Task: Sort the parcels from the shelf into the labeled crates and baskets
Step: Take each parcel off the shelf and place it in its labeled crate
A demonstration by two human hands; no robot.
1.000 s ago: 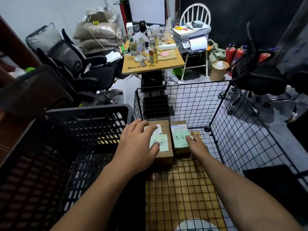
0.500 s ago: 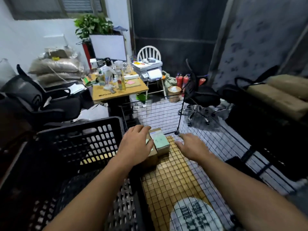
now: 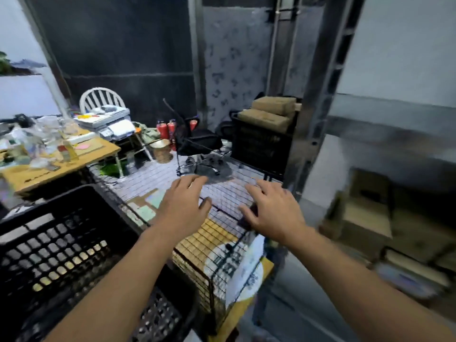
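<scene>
The left hand [image 3: 183,206] and right hand [image 3: 274,213] are held spread and empty above the black wire-mesh basket [image 3: 218,272], where brown cardboard parcels with green labels [image 3: 146,209] are lodged, so a fresh parcel is likely to be fetched from the grey metal shelf [image 3: 399,132].

cluttered back-room office doubling as parcel storeroom: printer [image 3: 108,122] perched on a white chair [image 3: 98,97], littered wooden worktop [image 3: 49,170], red fire extinguishers [image 3: 163,129], cartons [image 3: 365,213] on metal shelving [image 3: 394,130], black plastic crate [image 3: 61,243] beside a wire basket [image 3: 222,262].

Two grips [image 3: 183,208] [image 3: 274,215], three red extinguishers [image 3: 162,128]
</scene>
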